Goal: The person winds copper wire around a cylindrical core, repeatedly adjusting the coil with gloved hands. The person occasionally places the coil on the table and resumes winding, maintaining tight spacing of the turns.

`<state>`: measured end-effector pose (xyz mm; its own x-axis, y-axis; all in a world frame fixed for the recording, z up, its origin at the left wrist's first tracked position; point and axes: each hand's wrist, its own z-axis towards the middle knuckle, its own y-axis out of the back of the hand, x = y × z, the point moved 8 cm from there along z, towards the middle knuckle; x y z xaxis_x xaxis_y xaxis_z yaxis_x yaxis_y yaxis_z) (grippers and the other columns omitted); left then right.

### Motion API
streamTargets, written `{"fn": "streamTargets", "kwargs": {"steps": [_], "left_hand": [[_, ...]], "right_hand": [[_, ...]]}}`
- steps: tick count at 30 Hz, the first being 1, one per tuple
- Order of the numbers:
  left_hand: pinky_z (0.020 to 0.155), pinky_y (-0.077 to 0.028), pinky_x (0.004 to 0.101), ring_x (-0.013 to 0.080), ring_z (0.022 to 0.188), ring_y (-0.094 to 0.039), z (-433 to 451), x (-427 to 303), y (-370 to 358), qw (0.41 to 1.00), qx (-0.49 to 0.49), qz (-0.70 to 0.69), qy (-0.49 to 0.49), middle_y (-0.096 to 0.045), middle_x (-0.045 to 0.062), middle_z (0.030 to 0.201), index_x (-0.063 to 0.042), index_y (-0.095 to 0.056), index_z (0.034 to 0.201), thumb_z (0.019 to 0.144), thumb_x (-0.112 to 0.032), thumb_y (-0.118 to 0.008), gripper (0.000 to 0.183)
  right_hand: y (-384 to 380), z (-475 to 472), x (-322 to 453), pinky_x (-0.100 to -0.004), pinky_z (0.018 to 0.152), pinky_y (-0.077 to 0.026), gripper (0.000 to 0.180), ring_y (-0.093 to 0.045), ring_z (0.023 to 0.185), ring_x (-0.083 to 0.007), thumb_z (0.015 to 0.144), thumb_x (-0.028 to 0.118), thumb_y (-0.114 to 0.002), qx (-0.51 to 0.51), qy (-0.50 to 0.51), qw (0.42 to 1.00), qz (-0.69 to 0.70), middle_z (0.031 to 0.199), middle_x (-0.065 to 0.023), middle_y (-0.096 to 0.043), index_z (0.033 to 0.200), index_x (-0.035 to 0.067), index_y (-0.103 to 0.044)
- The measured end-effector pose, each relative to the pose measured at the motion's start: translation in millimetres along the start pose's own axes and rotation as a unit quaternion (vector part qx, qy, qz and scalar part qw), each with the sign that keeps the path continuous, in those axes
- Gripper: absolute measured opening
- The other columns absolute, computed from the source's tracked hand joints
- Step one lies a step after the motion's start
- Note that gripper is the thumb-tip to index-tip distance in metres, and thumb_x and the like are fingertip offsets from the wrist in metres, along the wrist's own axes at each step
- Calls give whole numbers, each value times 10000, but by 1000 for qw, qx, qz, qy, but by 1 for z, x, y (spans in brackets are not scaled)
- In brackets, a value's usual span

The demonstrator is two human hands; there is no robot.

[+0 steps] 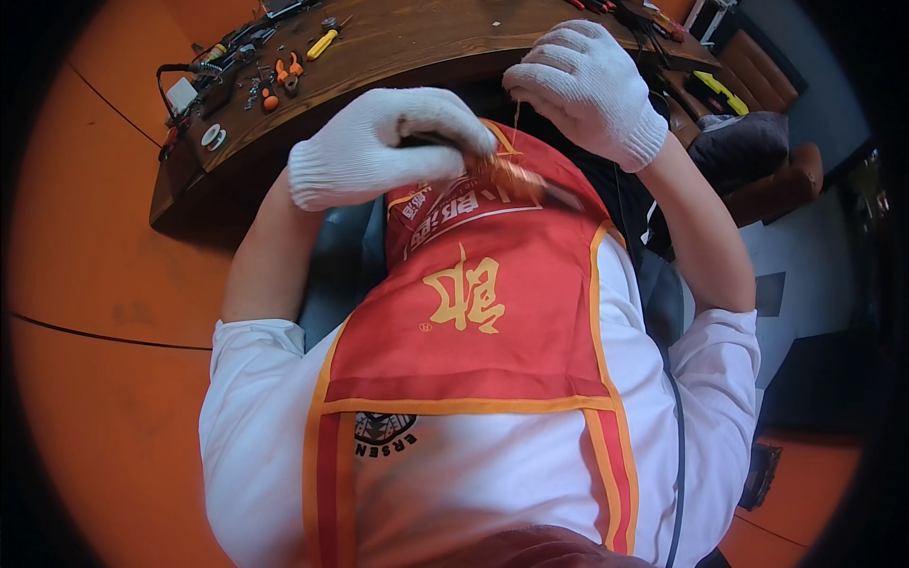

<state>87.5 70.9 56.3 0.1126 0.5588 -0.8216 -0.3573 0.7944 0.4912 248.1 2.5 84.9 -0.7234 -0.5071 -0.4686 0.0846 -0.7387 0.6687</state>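
Observation:
Both hands wear white knit gloves. My left hand (394, 145) is bent over the red apron (461, 305), its thumb and fingers closed on a blurred copper-coloured bundle (515, 174), which looks like wire. The bundle's far end, greyish and blurred, points down to the right over the apron. Higher and to the right, my right hand (586, 92) pinches a thin copper-coloured strand (517, 117) that hangs from its fingertips towards the bundle. Whether strand and bundle join cannot be told. The fingertips of the left hand are partly hidden by the bundle and blur.
A dark wooden table (398, 42) curves across the top. On its left lie a yellow-handled screwdriver (323, 44), orange-handled pliers (289, 71), a small spool (211, 135), cables and small metal parts. Black cables (639, 28) lie at its right. A brown chair (767, 71) stands at the right.

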Motion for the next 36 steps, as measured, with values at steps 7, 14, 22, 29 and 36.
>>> {"fn": "streamTargets", "kwargs": {"steps": [7,14,22,29,36], "left_hand": [[870,-600,321,211,976,-749,-9,0,53,941,-334,11,-59,-752,123,1074,9,-720,1217,1001,-84,-671,240],[856,-600,321,205,949,-730,-15,-29,6,987,62,-96,-112,-714,133,1153,38,-751,1148,917,-8,-729,237],[846,-565,274,160,947,-695,-5,-11,43,943,-246,224,23,-695,91,1089,26,-706,1216,990,10,-644,235],[818,-621,320,189,873,-738,-23,-47,28,954,-95,-189,-213,-731,117,1064,42,-685,1281,1019,5,-624,272],[883,-589,336,225,979,-726,-8,-21,38,926,-268,256,-66,-723,96,1092,-28,-718,1215,998,-24,-648,228]], "right_hand": [[2,-1,27,-445,1013,-520,228,-693,1047,-263,892,219,-792,-5,57,998,-24,1012,-46,-720,1105,157,-740],[13,4,1,-428,1024,-517,187,-715,1044,-242,903,234,-775,-30,-20,999,7,999,-23,-743,1075,185,-721],[15,6,29,-447,1023,-515,224,-691,1028,-254,876,211,-808,-11,33,999,-10,982,-24,-720,1087,167,-743],[24,8,30,-429,991,-526,203,-719,1015,-250,873,243,-783,-42,24,998,27,953,-31,-742,1055,169,-733],[30,12,37,-442,1013,-527,259,-705,1005,-241,866,233,-830,-45,31,998,-13,968,-29,-728,1102,166,-746]]}}
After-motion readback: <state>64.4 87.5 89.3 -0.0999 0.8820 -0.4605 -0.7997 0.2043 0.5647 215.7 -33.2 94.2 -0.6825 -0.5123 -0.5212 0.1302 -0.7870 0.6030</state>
